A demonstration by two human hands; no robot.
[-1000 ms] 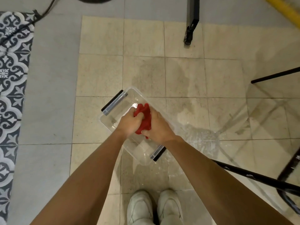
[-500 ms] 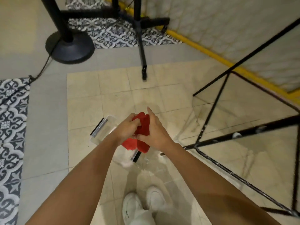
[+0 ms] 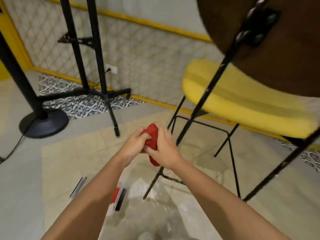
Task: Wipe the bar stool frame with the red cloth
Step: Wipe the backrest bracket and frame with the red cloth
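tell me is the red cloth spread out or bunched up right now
Bunched up. The red cloth is a tight wad squeezed between both hands, left hand and right hand, with only a short tail hanging below them.

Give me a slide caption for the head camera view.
Both hands bunch the red cloth beside the black bar stool frame.

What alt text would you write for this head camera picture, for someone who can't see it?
Seen from above, a person's left hand and right hand squeeze a red cloth beside the black bar stool frame with its yellow seat. A clear tub sits on the wet tiled floor below.
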